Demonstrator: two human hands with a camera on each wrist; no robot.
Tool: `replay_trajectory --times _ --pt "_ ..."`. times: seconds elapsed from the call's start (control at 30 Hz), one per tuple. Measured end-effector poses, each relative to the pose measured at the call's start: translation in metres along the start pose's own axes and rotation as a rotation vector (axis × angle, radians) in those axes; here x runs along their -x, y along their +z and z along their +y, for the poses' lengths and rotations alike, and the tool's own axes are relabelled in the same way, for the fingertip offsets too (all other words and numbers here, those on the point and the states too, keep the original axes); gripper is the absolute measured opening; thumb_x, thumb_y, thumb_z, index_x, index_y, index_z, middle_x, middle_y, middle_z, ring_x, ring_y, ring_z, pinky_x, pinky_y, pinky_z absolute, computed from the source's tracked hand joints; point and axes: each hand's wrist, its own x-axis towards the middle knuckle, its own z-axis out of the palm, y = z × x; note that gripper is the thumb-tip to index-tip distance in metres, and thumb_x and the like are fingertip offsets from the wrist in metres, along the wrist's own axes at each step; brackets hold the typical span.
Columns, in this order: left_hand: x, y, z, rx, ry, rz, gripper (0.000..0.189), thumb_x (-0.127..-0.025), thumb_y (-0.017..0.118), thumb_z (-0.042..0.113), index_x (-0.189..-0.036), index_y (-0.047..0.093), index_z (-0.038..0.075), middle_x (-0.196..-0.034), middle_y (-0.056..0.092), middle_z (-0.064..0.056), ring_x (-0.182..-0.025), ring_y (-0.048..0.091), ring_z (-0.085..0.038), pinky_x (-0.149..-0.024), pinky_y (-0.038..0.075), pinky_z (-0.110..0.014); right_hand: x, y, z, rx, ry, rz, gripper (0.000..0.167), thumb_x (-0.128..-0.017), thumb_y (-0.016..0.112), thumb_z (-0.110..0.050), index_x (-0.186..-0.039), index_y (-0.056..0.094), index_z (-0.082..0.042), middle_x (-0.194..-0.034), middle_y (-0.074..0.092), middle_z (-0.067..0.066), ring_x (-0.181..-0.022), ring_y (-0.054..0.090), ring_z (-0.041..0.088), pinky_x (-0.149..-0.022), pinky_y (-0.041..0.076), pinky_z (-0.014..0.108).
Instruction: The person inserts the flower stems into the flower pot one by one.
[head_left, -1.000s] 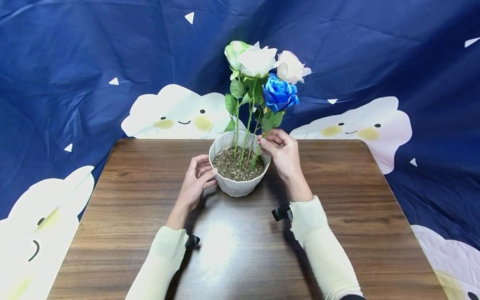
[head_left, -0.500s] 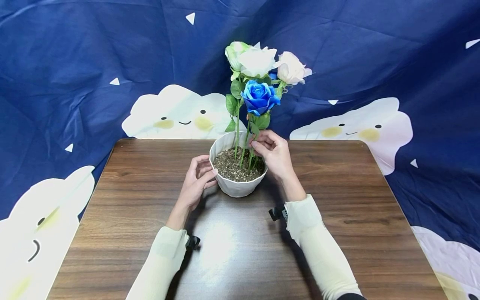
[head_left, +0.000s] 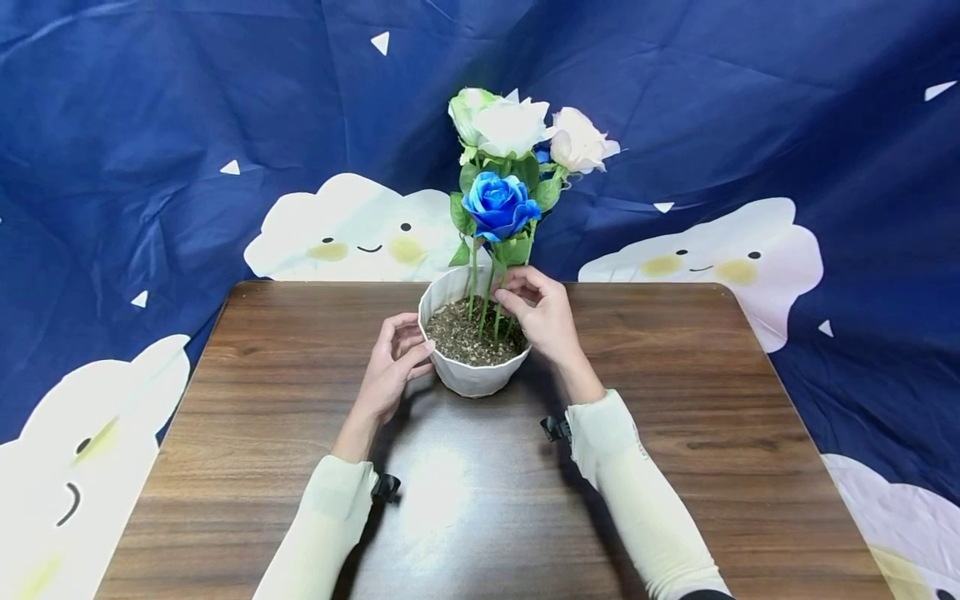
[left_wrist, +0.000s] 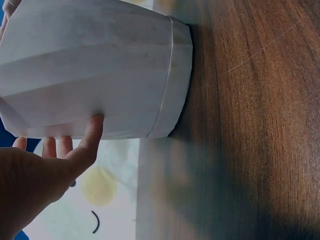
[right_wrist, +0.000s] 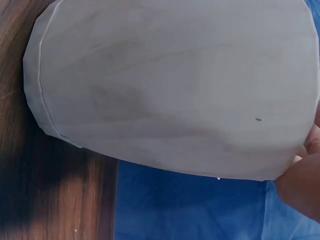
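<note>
A faceted white flower pot (head_left: 476, 381) filled with soil (head_left: 465, 337) stands on the table. My left hand (head_left: 390, 362) holds its left side, with the thumb at the front and fingers further round; the left wrist view shows the thumb (left_wrist: 92, 137) against the pot wall. Over the pot's right side, my right hand (head_left: 543, 317) pinches the green stem of a blue rose (head_left: 498, 206). That bloom leans left, in front of the other stems. In the right wrist view the pot (right_wrist: 165, 90) hides most of the hand's fingers.
Behind the blue bloom rise a white rose (head_left: 513, 127), a greenish-white rose (head_left: 471, 112) and a pale pink rose (head_left: 583, 142). Another bit of blue petal (head_left: 542, 155) shows between them. The wooden table (head_left: 300, 375) ends close behind the pot, at a blue curtain (head_left: 150, 100).
My right hand has moved left and slightly nearer, carrying the blue rose's stem; its bloom has swung left and lower, across the other stems. The left hand has kept its place on the pot.
</note>
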Motion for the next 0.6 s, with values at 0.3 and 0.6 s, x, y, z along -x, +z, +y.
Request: replay_trajectory --times 0.3,0.6 --pt "0.0001 -0.0002 0.0001 -0.004 0.001 0.002 0.054 -0.094 0.064 0.002 -0.141 0.038 0.004 -0.135 0.046 -0.019 -0.110 0.054 -0.019 -0.098 0.049 -0.064 0.0009 0.0024 0.0042 0.182 -0.094 -0.002 0.012 -0.086 0.072 0.012 -0.097 0.068 0.010 -0.081 0.068 0.020 -0.069 0.065 0.023 -0.062 0.057 0.022" --pt "0.0005 -0.0007 -0.0002 0.001 -0.003 0.000 0.054 -0.094 0.064 0.002 -0.141 0.038 0.005 -0.135 0.046 -0.019 -0.110 0.054 -0.018 -0.098 0.049 -0.065 0.0027 0.0032 0.0045 0.376 -0.111 0.003 0.012 -0.086 0.076 0.005 -0.096 0.072 0.003 -0.081 0.072 0.013 -0.068 0.068 0.023 -0.062 0.057 0.024"
